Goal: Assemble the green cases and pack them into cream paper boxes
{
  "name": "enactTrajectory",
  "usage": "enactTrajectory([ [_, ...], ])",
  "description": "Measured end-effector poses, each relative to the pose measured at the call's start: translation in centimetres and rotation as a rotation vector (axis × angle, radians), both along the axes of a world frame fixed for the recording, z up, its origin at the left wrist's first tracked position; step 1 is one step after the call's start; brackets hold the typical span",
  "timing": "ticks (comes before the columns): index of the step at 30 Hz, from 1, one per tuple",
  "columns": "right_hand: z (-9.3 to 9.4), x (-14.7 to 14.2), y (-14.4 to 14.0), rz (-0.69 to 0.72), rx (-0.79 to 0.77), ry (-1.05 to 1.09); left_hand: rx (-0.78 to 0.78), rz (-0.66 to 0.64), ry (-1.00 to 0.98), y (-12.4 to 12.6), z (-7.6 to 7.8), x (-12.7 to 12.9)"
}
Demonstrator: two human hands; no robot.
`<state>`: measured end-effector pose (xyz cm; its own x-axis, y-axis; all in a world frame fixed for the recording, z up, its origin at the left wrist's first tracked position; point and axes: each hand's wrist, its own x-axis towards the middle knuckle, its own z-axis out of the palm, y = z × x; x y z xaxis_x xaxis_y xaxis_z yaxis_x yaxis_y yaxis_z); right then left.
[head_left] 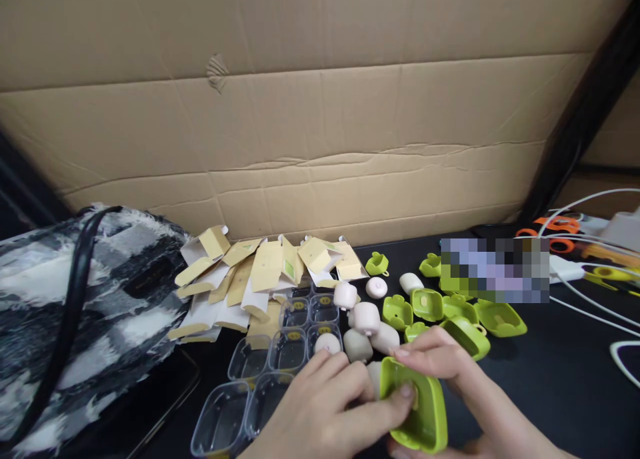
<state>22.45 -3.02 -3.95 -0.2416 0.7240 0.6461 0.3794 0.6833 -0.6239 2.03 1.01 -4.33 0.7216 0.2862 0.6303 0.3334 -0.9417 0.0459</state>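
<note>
A lime-green rubbery case (437, 416), shaped like a small open cup, is between my two hands at the bottom of the view. My right hand (465, 379) grips it from the right, fingers at its upper rim and lower edge. From the left, my left hand (333, 402) has its thumb pressed inside the case, near a small pale patch, with the other fingers curled outside. Part of a pale object shows behind the case's left side. Just beyond my hands lie several rounded white and grey cases (367, 318) and more green cases (427, 304).
Clear plastic boxes (220, 419) stand in rows at left, one holding a white case (327, 343). Behind them pile opened yellow cartons (270, 266). A shaggy black-and-white bag (115, 299) fills the left. Cables (590, 306) and orange-handled scissors (560, 246) lie right; cardboard (320, 112) walls the back.
</note>
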Motion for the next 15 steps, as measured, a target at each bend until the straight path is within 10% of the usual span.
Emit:
enactTrajectory([
  [10, 0.7, 0.0, 0.5, -0.024, -0.175, -0.006, -0.037, -0.087, 0.01, 0.0, -1.2, 0.7],
  [15, 0.7, 0.0, 0.0, -0.012, -0.17, 0.043, -0.184, -0.128, 0.062, 0.5, 0.6, -0.6],
])
